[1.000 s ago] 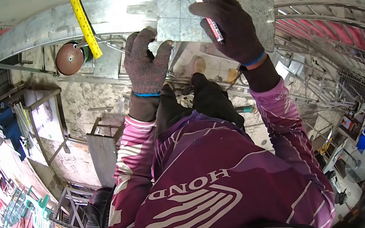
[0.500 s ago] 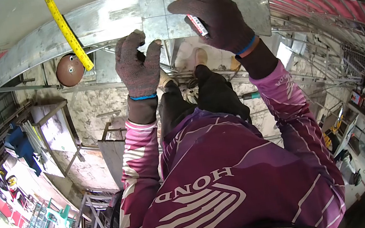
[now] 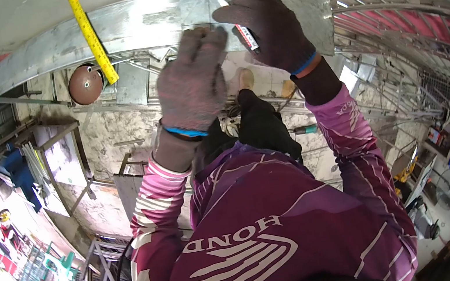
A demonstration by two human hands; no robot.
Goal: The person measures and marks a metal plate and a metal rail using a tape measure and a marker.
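My right hand (image 3: pixel 272 30), in a dark knitted glove, grips a white and red marker pen (image 3: pixel 244 36) above a grey metal sheet (image 3: pixel 297 2). The pen slants, one end pointing up and left. My left hand (image 3: pixel 192 84), gloved too, is at the sheet's near edge with its fingers curled together. Whatever sits between those fingertips is hidden, and the hand is slightly blurred. Thin lines mark the sheet beside the left fingertips. A yellow tape measure blade (image 3: pixel 91 38) lies across the long metal strip (image 3: pixel 47 57) to the left.
A brown round disc (image 3: pixel 85 84) with small holes lies below the tape. Metal frames and rods (image 3: pixel 404 9) stand to the right. A green-ended tool (image 3: pixel 308 129) lies on the floor near my legs. A green plastic chair (image 3: pixel 62 272) stands lower left.
My left hand has moved right and up to the sheet's edge, and its spread fingers have closed together. My right hand keeps the marker pen, shifted slightly down and right.
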